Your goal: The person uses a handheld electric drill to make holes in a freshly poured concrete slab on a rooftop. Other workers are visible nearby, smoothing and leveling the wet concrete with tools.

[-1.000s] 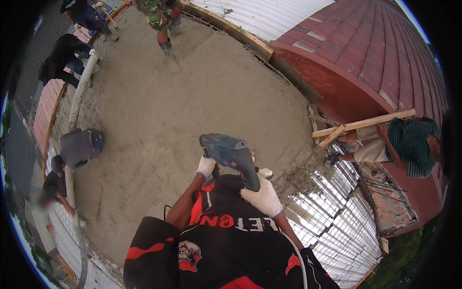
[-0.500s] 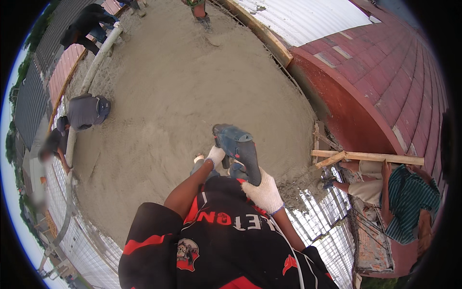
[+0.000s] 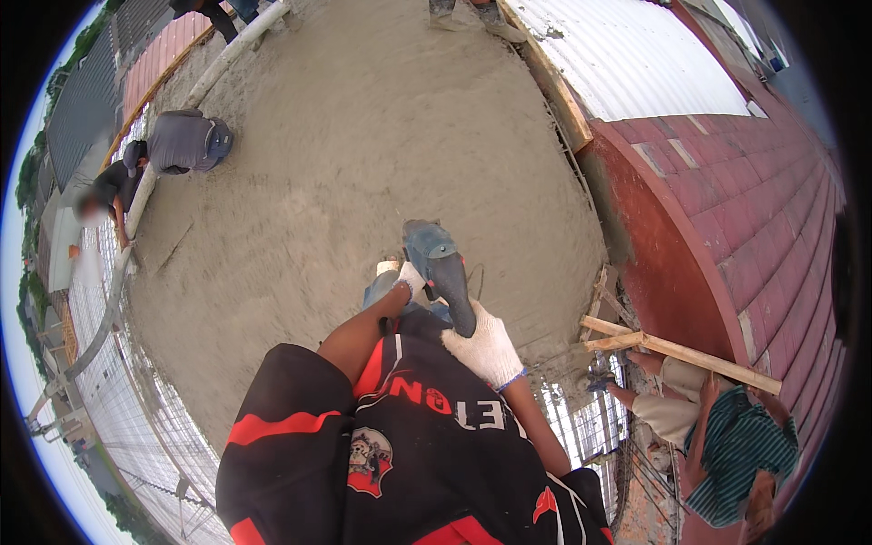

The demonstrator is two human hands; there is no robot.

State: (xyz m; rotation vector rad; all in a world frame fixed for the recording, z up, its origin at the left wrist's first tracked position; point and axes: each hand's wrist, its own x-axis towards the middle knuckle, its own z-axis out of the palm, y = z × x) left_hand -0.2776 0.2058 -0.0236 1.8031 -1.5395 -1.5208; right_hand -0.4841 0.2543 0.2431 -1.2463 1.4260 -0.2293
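Note:
A blue-grey and black power tool point(image 3: 429, 250) is held in front of my torso, over the wet grey concrete point(image 3: 309, 163). My left hand point(image 3: 408, 281), in a white knit glove, is closed on its front part. My right hand point(image 3: 483, 347), gloved the same way, is wrapped round the dark rear handle. Legs and a pale object show just beyond my left hand, partly hidden by the tool and my body.
Co-workers crouch or bend at left point(image 3: 182, 141) along a pale pipe point(image 3: 227, 64); another's boots point(image 3: 495, 23) stand at the top. Wooden formwork point(image 3: 554, 77) edges the slab beside red roofing point(image 3: 718, 182). A striped-shirted person point(image 3: 740, 454) is at crossed boards point(image 3: 690, 361), near exposed rebar mesh point(image 3: 581, 409).
The view has swung, so the surroundings sit differently in it. The tool has moved up a little and points more directly away from me, both hands still on it.

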